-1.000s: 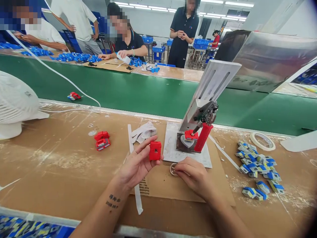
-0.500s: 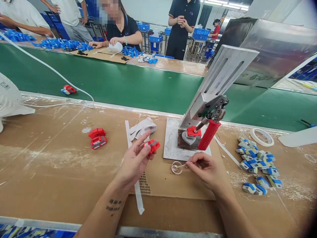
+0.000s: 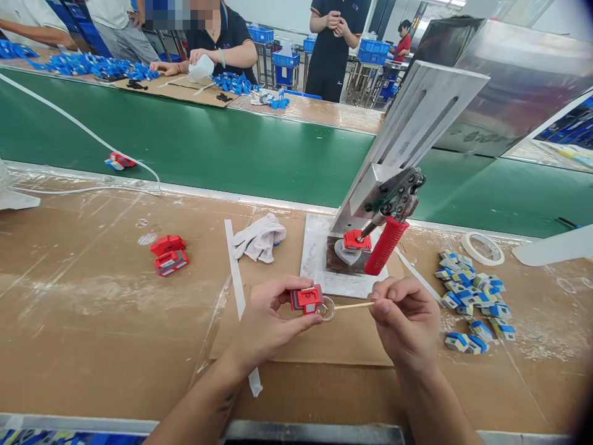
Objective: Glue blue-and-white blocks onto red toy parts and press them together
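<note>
Green conveyor belt across the far side, a small red part lying on it by a white cable. Brown tabletop in front, dusted with white residue. Toggle press with a slanted metal plate and red-gripped lever standing on a pale base plate just beyond the hands, a red piece clamped under it. Cardboard sheet beneath the hands. Pile of blue-and-white parts to the right, tape roll beyond it. White glove bunched left of the press; two red housings stacked further left. Left hand curled around a red housing, thumb and fingers pinching it just above the cardboard. Right hand closed, pinching a thin wooden stick whose tip reached a small clear dish touching the held housing.
</note>
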`<state>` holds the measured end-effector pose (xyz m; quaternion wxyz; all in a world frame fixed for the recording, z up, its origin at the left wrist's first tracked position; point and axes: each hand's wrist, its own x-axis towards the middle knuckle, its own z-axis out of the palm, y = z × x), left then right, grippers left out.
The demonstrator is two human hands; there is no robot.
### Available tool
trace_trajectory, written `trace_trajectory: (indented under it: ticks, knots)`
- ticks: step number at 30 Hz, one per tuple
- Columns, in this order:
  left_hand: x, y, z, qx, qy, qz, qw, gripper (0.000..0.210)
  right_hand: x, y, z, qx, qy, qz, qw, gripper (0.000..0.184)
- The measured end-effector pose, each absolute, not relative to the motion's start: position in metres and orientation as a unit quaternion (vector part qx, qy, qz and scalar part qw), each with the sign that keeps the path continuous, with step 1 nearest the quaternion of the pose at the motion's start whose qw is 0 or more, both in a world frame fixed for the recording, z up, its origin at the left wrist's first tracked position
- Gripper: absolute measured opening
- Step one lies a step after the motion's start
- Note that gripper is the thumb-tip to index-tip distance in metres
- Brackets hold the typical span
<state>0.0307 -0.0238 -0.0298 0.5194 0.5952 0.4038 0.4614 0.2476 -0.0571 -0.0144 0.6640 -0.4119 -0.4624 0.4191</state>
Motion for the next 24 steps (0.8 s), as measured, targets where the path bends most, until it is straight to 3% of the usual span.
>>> trace_trajectory:
  ticks: [24]
  knots:
    - [0.037, -0.032, -0.029, 0.687, 0.394, 0.435, 0.429, 0.036, 0.231, -0.058, -0.012, -0.431, -0.600, 0.303, 0.601, 0.021]
